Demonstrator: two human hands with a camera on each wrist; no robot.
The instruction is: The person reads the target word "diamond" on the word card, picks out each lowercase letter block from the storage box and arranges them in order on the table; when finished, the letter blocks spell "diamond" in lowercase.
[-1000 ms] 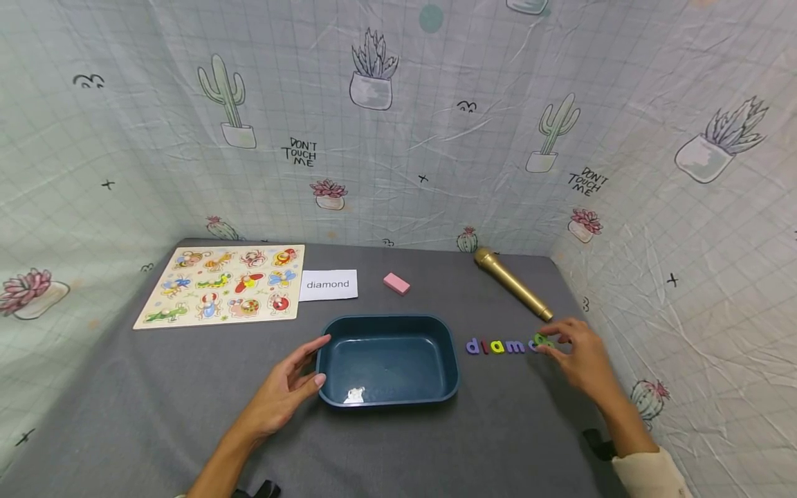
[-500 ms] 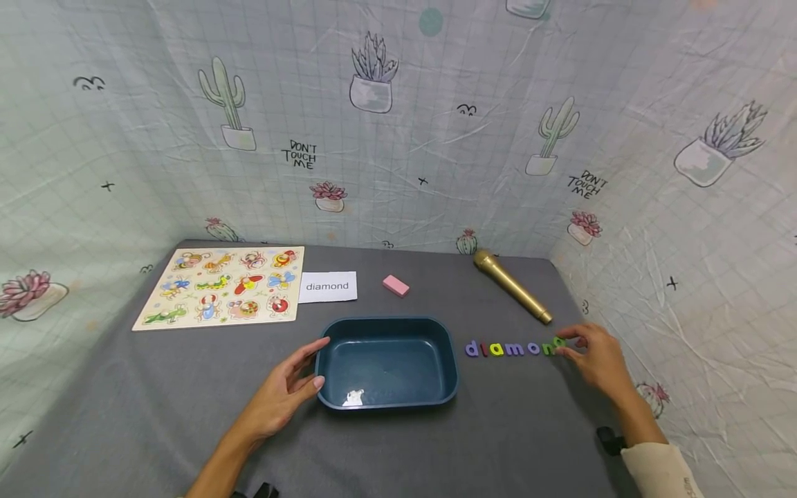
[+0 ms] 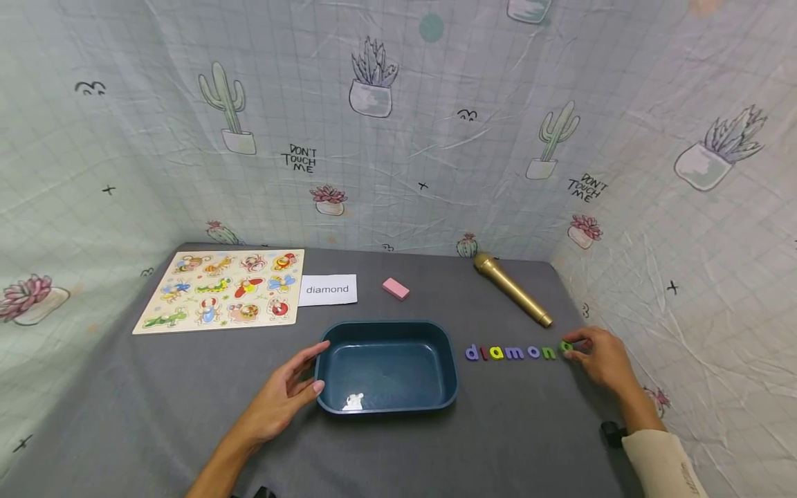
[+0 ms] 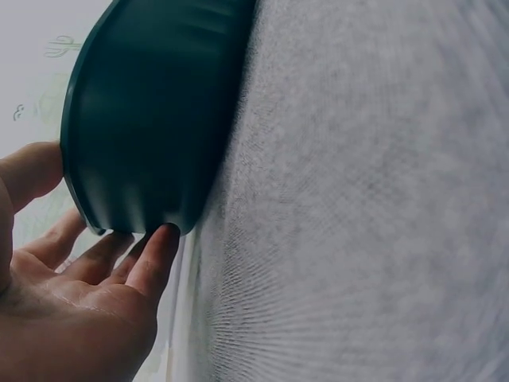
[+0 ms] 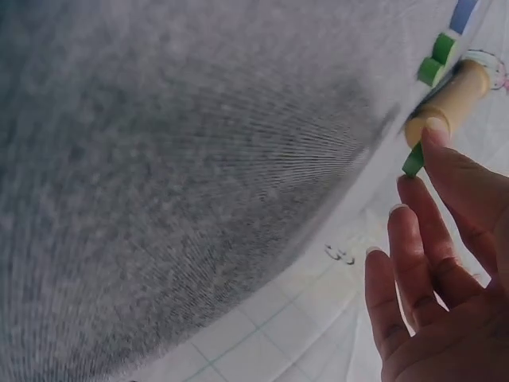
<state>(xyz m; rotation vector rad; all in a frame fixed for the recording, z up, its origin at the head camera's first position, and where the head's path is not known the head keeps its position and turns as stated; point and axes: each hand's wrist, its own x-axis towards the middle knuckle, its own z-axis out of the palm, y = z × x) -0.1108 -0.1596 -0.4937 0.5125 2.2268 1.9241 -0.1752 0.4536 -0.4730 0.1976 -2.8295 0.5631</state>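
My left hand [image 3: 275, 398] rests against the left end of a dark teal tray [image 3: 387, 408], fingertips and thumb touching its rim. In the left wrist view, its fingertips [image 4: 165, 239] meet the tray's outer wall [image 4: 151, 119]. At the right, my right hand [image 3: 602, 360] pinches a small green letter [image 3: 565, 346] between thumb and index finger; the fingers partly hide its shape. In the right wrist view the green letter [image 5: 413, 160] shows edge-on at the fingertips. Left of it, coloured letters lie in a row reading "diamon", ending in a green n [image 3: 548, 353].
A white card [image 3: 328, 299] printed "diamond" lies behind the tray, beside a wooden insect puzzle board [image 3: 227, 290]. A pink block [image 3: 396, 288] sits at the back middle. The gold microphone [image 3: 513, 290] lies behind the letters. A patterned cloth [image 3: 398, 159] hangs around the table.
My right hand has carried the green letter rightward, from over the o, past the n, to the row's right end. The o and n are now uncovered. My left hand stays at the tray.
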